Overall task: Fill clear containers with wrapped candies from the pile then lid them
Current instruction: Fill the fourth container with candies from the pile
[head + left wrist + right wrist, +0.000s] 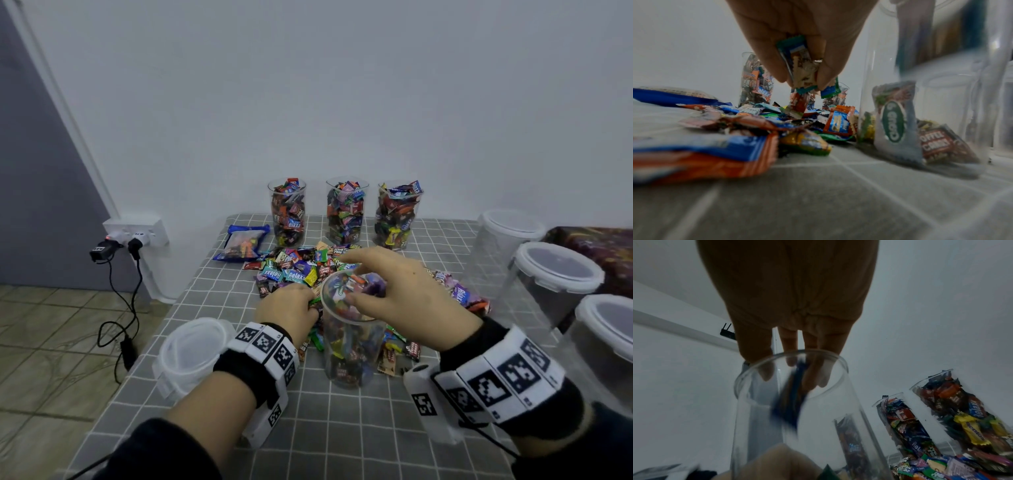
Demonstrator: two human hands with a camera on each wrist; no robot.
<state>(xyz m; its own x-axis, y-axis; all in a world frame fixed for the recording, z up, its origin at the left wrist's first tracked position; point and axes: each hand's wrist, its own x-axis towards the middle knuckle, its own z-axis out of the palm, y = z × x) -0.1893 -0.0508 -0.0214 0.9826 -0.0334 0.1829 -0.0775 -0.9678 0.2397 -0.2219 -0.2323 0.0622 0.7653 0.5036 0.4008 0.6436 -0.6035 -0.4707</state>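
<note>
A tall clear container stands mid-table with a few wrapped candies at its bottom. My right hand hovers over its mouth with the fingers straight and loose. Below them a blurred blue candy is falling inside the container. My left hand is down in the candy pile, just left of the container. In the left wrist view the left hand pinches several candies just above the pile, beside the container.
Three full unlidded containers stand at the back by the wall. Three lidded tubs line the right edge. Stacked clear lids sit at the left table edge, a blue candy bag behind.
</note>
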